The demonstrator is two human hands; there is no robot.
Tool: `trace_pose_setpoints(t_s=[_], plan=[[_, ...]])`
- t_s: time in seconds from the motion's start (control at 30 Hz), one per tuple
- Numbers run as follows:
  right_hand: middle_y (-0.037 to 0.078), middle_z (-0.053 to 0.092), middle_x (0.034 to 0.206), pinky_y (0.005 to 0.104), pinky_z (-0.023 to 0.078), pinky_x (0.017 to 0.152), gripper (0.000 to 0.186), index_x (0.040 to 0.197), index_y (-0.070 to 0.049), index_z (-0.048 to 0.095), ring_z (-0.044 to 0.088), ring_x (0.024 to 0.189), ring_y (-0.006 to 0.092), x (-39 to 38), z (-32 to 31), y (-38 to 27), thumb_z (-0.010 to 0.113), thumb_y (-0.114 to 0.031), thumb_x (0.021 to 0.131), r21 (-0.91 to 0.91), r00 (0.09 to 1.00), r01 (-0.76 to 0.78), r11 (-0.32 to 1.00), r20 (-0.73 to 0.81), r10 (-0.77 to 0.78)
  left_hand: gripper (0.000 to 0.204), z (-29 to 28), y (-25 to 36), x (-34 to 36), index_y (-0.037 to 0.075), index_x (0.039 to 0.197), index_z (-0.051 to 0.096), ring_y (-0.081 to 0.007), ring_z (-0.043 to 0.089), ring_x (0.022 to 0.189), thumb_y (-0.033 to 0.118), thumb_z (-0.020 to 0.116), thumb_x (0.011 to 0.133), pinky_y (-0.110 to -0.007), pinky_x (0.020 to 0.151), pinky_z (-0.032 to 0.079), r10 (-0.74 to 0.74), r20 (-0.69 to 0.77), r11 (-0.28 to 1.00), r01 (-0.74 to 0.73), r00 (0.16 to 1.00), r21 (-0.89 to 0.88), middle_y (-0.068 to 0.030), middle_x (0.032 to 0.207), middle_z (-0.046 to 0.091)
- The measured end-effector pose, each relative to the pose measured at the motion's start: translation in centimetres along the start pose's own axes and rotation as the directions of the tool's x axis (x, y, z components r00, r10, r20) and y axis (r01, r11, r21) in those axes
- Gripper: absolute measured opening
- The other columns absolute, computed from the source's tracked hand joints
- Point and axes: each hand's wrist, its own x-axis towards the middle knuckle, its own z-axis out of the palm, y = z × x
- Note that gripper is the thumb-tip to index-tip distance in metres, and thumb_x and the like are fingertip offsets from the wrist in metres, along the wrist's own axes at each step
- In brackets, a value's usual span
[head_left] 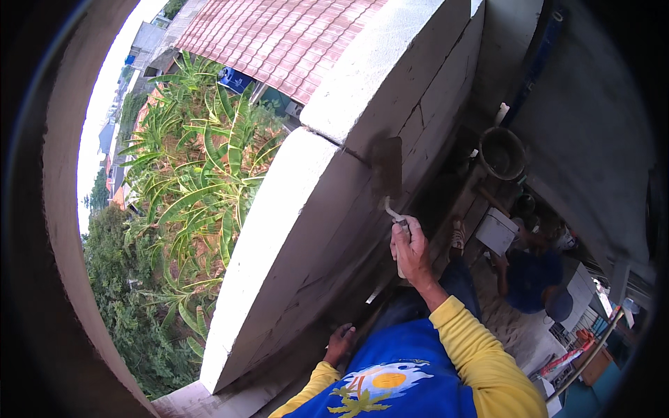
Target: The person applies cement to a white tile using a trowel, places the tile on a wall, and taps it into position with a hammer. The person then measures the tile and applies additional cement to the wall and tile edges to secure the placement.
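My right hand (412,249) is closed around the handle of a trowel (387,167). The trowel's bent neck leads up to a broad, grey-brown blade, which lies flat against or just in front of the inner face of a pale block wall (355,202). Just beyond the blade, an open joint (322,135) separates two large blocks at the wall's top. Lower down, my left hand (340,344) hangs by the shaded wall beside my body, its fingers loosely curled and apart, with nothing visible in it.
A round bucket (502,153) stands at the far right. Near it, a person in dark clothes (533,280) crouches by a pale block (496,231). Poles and tools (585,352) lie at lower right. Beyond the wall, banana plants (209,181) and a red tiled roof (279,38) show far below.
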Motion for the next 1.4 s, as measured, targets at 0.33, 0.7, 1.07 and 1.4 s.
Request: trace_pose_setpoints(t_s=[0.33,0.7,1.07,1.4], plan=[[0.016,0.061,0.105,0.0422,0.054,0.079,0.048,0.14,0.001,0.05,0.064,0.089,0.0299,1.0,0.5,-10.1,0.072,-0.013,0.1,-0.492,0.693,0.698,0.52,0.285,-0.662,0.058,0.0,-1.3,2.2,0.001,0.141,0.064,-0.0311,0.069,0.125,0.042,0.071,0.101,-0.04,0.109,0.051,0.025,0.006,1.0,-0.025,1.0,0.009,-0.0228,0.134,0.071],[0.014,0.062,0.111,0.0441,0.058,0.078,0.065,0.152,-0.009,0.056,0.066,0.093,0.0352,-3.1,2.1,-6.6,0.079,-0.009,0.091,-0.775,0.724,0.592,0.219,0.394,-0.566,0.057,-1.3,8.2,-1.7,-0.001,0.141,0.064,-0.0339,0.066,0.129,0.04,0.069,0.102,-0.041,0.111,0.049,0.189,0.0,0.973,-0.188,0.982,0.132,-0.024,0.137,0.069],[0.005,0.06,0.09,0.0263,0.049,0.058,0.042,0.143,0.0,0.056,0.058,0.064,0.0108,-6.3,3.0,-14.4,0.053,-0.029,0.114,-0.043,0.82,-0.111,0.993,0.561,0.116,0.036,-2.3,20.8,-6.1,0.003,0.132,0.071,-0.0299,0.071,0.119,0.022,0.072,0.102,-0.039,0.104,0.053,0.555,-0.242,0.83,-0.547,0.796,0.107,-0.0192,0.126,0.075],[0.009,0.06,0.086,0.0296,0.05,0.057,0.041,0.139,0.002,0.061,0.061,0.067,0.0138,-11.2,-1.8,-13.9,0.058,-0.026,0.11,-0.364,0.921,0.175,0.915,0.388,-0.022,0.026,-5.2,26.9,-11.0,-0.002,0.126,0.071,-0.0225,0.073,0.102,-0.002,0.068,0.1,-0.034,0.095,0.056,0.84,-0.427,0.485,-0.815,0.334,0.317,-0.0148,0.108,0.076]])
